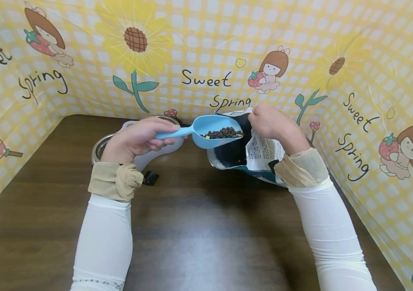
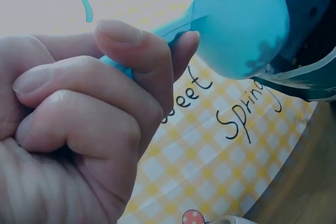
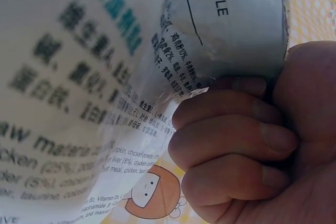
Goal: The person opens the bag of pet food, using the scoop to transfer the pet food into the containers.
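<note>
My left hand (image 1: 133, 139) grips the handle of a light blue scoop (image 1: 206, 123), which holds dark brown kibble with a few yellow bits (image 1: 224, 132). The scoop's bowl lies over the mouth of an opened pet food bag (image 1: 264, 149). In the left wrist view, fingers wrap the handle and the underside of the scoop (image 2: 239, 30) shows beside the bag's dark opening. My right hand (image 1: 273, 123) pinches the bag's upper edge. From the right wrist view, curled fingers hold the printed white bag wall (image 3: 210, 30). The bag's lower contents are mostly hidden.
Behind my left forearm stands a white pet feeder (image 1: 146, 159) with two metal bowls (image 1: 98, 150), partly covered by that hand. A brown wooden table (image 1: 191, 226) lies beneath, enclosed at the back and sides by a yellow checked cloth (image 1: 199, 48).
</note>
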Demonstrator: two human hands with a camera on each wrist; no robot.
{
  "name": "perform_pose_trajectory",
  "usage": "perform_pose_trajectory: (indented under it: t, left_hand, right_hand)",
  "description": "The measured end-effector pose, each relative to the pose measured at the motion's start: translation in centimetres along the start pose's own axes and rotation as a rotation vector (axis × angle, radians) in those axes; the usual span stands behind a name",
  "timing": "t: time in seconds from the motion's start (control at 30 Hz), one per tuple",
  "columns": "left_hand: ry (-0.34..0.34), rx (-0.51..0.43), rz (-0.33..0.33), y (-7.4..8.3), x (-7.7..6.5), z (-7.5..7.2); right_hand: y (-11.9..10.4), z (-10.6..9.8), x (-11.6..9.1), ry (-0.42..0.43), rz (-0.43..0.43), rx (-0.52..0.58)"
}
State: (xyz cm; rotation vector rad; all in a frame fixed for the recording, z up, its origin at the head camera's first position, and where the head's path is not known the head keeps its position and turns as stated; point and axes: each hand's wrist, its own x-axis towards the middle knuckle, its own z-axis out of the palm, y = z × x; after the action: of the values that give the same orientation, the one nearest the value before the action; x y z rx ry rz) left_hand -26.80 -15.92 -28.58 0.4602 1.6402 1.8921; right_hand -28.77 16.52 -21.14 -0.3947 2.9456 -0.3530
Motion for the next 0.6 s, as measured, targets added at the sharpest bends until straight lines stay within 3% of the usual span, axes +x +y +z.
perform_pose_trajectory:
  t: [0.37,0.6]
  left_hand:
    - [-0.016,-0.039,0.039,-0.2,-2.4,-2.4]
    - [0.022,-0.096,0.051,-0.2,-4.8,-4.0]
  right_hand:
    - [0.1,0.1,0.2,0.01,-0.001,-0.006]
    - [0.2,0.1,0.2,0.014,0.003,-0.008]
